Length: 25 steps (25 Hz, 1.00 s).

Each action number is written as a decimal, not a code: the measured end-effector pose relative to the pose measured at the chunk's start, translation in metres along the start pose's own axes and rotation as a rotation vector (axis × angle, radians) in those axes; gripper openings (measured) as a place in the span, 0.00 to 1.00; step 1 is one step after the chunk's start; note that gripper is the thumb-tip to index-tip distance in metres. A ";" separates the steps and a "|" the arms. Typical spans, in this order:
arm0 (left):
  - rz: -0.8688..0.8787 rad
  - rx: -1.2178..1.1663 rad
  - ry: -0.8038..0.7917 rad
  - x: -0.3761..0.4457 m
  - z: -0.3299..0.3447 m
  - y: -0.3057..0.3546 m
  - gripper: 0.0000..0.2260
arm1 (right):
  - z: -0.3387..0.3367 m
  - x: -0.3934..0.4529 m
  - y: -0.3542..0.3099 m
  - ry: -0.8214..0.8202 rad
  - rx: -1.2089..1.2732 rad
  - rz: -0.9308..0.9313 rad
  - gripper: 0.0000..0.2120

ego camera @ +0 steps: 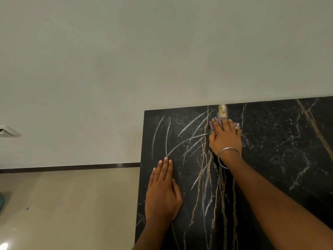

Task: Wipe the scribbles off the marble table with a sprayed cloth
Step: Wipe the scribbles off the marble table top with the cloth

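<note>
- Head view: black marble table (270, 159) with gold and white veins, its far edge against a plain pale wall (126, 51), its left edge open over a beige floor (63, 204).
- Right hand (225, 139) lies flat on a red-and-white checked cloth (215, 124), fingers spread and pressing it down near the far edge; a silver bangle (228, 156) sits on the wrist.
- Cloth mostly hidden under the hand; whether it is damp, cannot tell.
- Left hand (163, 193) rests palm-down on the marble, fingers straight and together, holding nothing, just inside the left edge, bracing.
- Pale chalk-like scribbles (180, 138): long slanted strokes, lying to the left of the right hand and just beyond the left fingertips; long axes run near-to-far, leaning right.
- Right hand is the one with the cloth, so the sweep likely goes leftward across the strokes.
- Room: open marble to the left up to the edge; wall blocks further reach; left hand probably sits in the path of the lower strokes.
</note>
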<state>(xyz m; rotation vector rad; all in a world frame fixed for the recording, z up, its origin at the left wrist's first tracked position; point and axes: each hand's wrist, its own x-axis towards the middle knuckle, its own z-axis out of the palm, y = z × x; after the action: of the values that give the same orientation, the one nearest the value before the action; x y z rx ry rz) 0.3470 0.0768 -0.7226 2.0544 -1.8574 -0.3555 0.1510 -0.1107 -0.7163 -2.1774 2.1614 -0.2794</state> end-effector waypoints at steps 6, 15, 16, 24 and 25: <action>0.010 -0.001 0.012 0.001 -0.002 0.001 0.28 | 0.003 0.015 0.013 -0.006 -0.041 -0.118 0.26; 0.016 -0.008 0.019 0.000 -0.002 0.002 0.28 | 0.005 0.026 -0.003 0.015 -0.011 0.012 0.26; 0.017 -0.008 0.014 0.000 -0.002 0.001 0.28 | 0.007 0.023 -0.015 0.011 -0.004 -0.030 0.26; 0.038 -0.155 -0.042 0.016 -0.014 0.004 0.27 | 0.002 0.048 0.027 0.019 -0.039 -0.059 0.25; 0.074 -0.158 -0.045 0.028 -0.016 0.002 0.26 | 0.002 0.051 0.031 0.014 -0.029 -0.014 0.25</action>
<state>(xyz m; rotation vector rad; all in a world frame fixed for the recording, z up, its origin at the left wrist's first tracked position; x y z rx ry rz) 0.3550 0.0501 -0.7058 1.8827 -1.8624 -0.5150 0.1208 -0.1622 -0.7190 -2.2130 2.1723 -0.2670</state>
